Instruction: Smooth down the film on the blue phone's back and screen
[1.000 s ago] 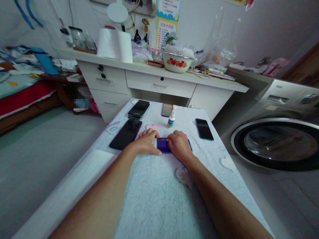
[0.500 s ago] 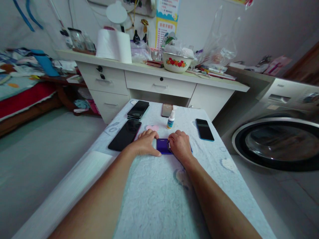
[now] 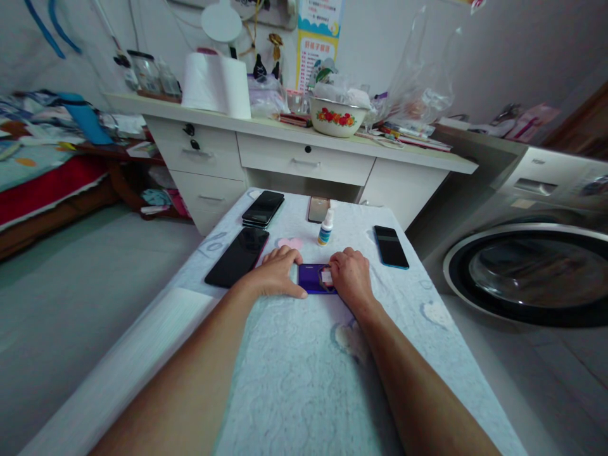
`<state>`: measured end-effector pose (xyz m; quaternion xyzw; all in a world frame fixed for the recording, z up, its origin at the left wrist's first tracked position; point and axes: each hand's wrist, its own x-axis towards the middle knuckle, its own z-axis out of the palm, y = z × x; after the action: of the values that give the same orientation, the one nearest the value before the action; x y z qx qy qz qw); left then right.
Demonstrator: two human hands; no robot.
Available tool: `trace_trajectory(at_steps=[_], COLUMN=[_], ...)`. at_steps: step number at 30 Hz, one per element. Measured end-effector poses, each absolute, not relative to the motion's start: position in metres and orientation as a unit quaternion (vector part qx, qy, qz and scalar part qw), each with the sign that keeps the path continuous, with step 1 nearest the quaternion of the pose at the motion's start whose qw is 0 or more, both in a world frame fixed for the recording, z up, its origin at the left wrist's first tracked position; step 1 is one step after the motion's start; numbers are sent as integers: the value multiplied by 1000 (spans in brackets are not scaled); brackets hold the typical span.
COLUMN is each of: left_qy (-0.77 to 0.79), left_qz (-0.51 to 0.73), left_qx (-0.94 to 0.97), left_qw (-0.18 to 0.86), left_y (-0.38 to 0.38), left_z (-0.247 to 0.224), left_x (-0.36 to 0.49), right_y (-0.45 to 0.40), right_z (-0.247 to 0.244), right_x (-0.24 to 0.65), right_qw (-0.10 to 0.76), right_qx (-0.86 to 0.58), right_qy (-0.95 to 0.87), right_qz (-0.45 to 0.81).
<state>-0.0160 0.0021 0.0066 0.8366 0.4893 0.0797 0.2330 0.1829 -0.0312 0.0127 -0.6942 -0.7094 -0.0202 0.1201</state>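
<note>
A purple phone point(image 3: 310, 278) lies back up on the cloth-covered table, with a pale rectangular patch near its middle. My left hand point(image 3: 278, 272) grips its left end, thumb at the near corner and fingers at the far one. Curled over the phone's right part is my right hand point(image 3: 351, 275), fingers closed; whatever is under them is hidden, as is that end of the phone. Just beyond the phone stands a small white spray bottle point(image 3: 325, 229) with a blue and yellow label.
A large black-screened phone or tablet point(image 3: 238, 256) lies left, before a stack of dark phones point(image 3: 263, 208). A blue-edged phone point(image 3: 391, 246) lies right, and a brownish phone point(image 3: 318, 209) at the far edge. Behind is a white desk point(image 3: 304, 161); a washing machine point(image 3: 522, 247) stands right.
My right hand has slid right along the purple phone, uncovering the pale patch on its back. My left hand has stayed at the left end.
</note>
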Motion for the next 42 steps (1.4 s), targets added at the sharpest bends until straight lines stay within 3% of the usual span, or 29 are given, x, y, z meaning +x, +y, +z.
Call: trace_trajectory(at_steps=[23, 42], left_qy=[490, 485], left_qz=[81, 79], left_qx=[837, 840], left_qw=[230, 228], left_y=[2, 2], left_z=[7, 8], left_x=[-15, -16], right_y=[-26, -22], right_z=[10, 12], right_x=[180, 185], right_qw=[130, 69], right_qx=[-684, -678], right_qy=[-718, -732], right_qz=[-2, -26])
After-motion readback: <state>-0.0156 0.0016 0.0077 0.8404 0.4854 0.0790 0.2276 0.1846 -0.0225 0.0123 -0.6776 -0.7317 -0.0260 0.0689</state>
